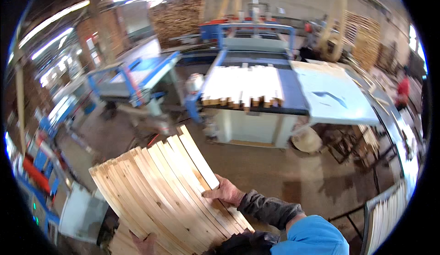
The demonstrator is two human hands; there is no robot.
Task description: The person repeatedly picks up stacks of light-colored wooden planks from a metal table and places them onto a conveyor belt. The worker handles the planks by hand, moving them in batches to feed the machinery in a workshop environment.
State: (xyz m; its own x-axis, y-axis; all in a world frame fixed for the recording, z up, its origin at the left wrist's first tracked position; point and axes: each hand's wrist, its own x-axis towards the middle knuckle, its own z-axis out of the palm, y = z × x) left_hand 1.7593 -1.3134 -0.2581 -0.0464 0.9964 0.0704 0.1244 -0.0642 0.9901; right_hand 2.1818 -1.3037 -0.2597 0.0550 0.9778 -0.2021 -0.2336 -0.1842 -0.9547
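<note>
A wide row of pale wooden slats (160, 191) lies side by side in front of me, tilted, with uneven far ends. My right hand (224, 191) grips the row at its right side, thumb on top of the outermost slats and the other fingers mostly out of sight. At the near left edge, my left hand (144, 243) is closed against the slats; only part of it shows. Below that hand more pale wood (123, 240) is partly visible.
Ahead stands a machine with a dark conveyor belt (300, 87), carrying a row of white-looking slats (243, 85). A pale blue side table (341, 94) adjoins it. Left is another blue-framed machine (133, 78). A rack of slats (387, 218) stands at lower right. A person in red (403, 90) is far right.
</note>
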